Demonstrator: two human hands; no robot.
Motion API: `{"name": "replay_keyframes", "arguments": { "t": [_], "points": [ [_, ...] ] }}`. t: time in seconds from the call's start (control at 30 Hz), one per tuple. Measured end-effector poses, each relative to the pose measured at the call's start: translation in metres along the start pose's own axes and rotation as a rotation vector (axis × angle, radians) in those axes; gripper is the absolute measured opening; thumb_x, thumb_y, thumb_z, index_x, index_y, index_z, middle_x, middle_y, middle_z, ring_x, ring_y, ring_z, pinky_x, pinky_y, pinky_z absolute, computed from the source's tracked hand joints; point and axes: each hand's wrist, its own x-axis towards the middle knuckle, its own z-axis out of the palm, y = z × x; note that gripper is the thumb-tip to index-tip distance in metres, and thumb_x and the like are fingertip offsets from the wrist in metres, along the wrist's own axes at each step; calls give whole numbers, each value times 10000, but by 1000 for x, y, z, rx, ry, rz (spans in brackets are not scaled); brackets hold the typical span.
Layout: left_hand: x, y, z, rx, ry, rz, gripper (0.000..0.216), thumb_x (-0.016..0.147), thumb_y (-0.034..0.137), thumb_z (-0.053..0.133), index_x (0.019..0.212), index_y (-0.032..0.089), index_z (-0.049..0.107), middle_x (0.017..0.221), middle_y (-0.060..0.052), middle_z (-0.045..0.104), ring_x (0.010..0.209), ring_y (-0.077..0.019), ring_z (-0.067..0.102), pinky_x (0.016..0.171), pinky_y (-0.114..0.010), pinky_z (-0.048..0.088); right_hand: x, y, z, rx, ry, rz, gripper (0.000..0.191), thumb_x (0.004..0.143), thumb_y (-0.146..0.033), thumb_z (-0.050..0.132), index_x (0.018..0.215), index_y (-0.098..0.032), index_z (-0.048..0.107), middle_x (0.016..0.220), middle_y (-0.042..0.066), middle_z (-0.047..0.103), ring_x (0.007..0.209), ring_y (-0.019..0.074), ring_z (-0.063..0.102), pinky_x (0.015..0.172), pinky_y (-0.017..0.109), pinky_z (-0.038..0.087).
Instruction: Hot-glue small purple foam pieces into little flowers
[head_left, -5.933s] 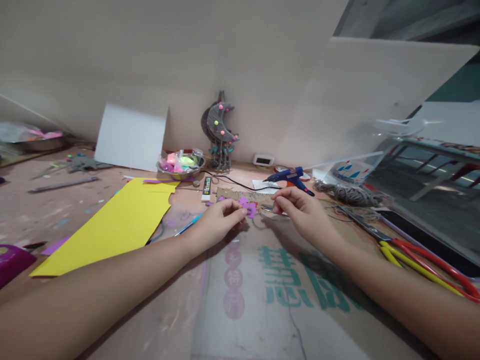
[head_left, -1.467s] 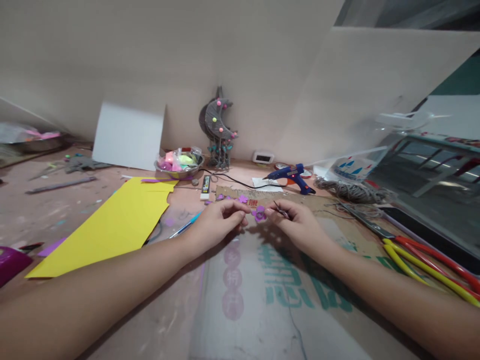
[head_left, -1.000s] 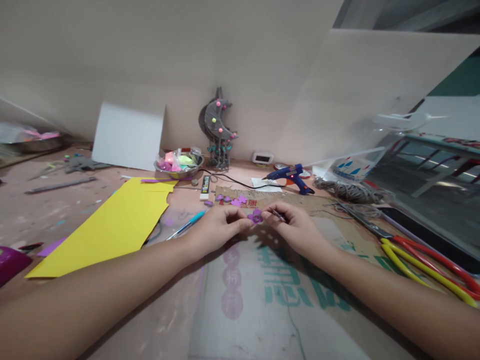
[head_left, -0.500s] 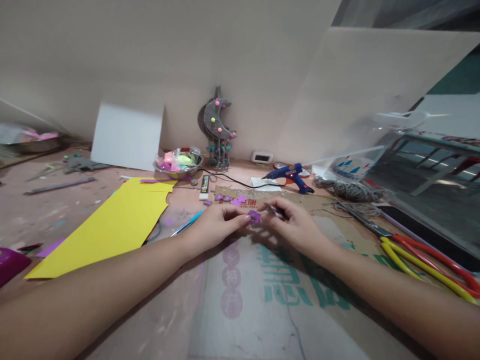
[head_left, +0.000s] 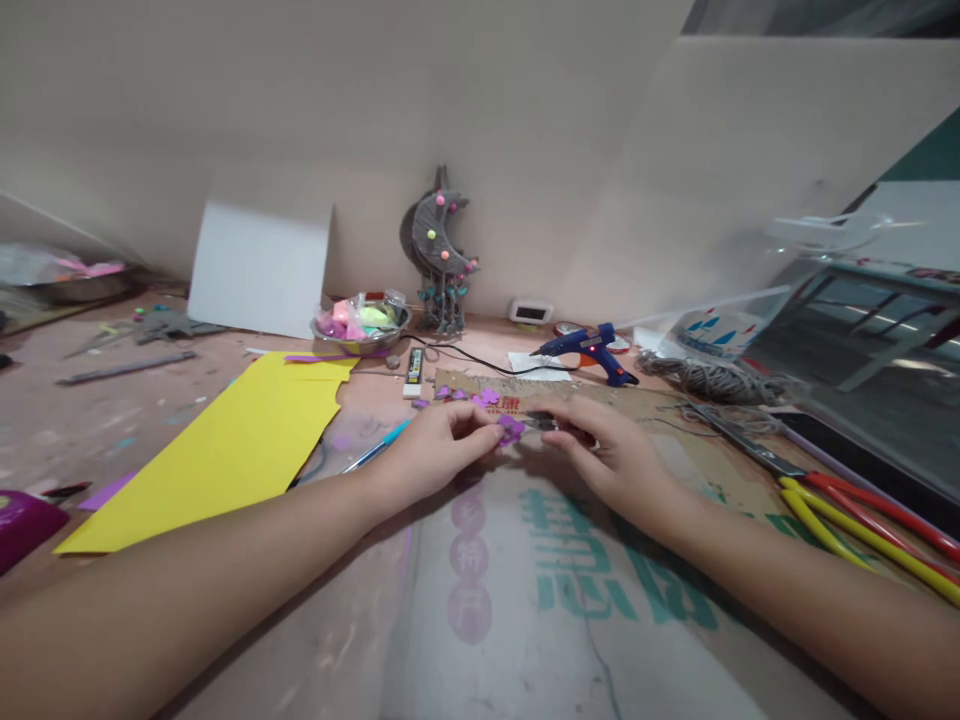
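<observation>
My left hand (head_left: pixel 450 445) pinches a small purple flower-shaped cutout (head_left: pixel 511 430) between thumb and fingertips, above the printed cardboard sheet (head_left: pixel 427 600). Facing it from the right, my right hand (head_left: pixel 611 445) is closed around a small metal hand tool (head_left: pixel 538 421) with a dark narrow tip. That tip points left at the cutout's edge; whether it touches is too small to tell. Fingers hide most of the tool's handle, so pliers or scissors cannot be told apart. Just beyond my hands lie loose purple flower cutouts (head_left: pixel 487 398) and several smaller purple pieces (head_left: pixel 442 393).
Yellow paper (head_left: pixel 225 440) and a blue pen (head_left: pixel 379 447) lie left. A blue glue gun (head_left: pixel 585 350), corded, stands behind my right hand. Large red-and-yellow-handled scissors (head_left: pixel 795 470), a phone (head_left: pixel 862 460) and grey yarn (head_left: pixel 712 380) are right. A crescent ornament (head_left: pixel 439 235) leans against the wall.
My right hand has turned and opened up slightly, so the tool's dark tip now shows beside the purple cutout. My left hand keeps its pinch. The view has shifted slightly.
</observation>
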Motion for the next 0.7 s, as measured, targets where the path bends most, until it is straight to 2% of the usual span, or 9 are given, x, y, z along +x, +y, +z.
{"name": "replay_keyframes", "arguments": {
  "t": [0.37,0.7],
  "points": [
    [-1,-3,1,77,11,22,258,820,401,533,724,163,516,592,35,511,470,-57,430,438,-167,359,0,3,-3,-255,9,-176,271,899,-315,472,1068,-172,630,862,96,655,819,213,577,712,330,424],
    [-2,0,1,88,-11,24,237,819,380,534,730,160,534,571,39,506,468,-60,434,434,-162,354,2,4,-3,-297,39,-244,239,894,-284,488,1026,-163,647,811,79,645,781,198,564,685,314,406]
  ]
}}
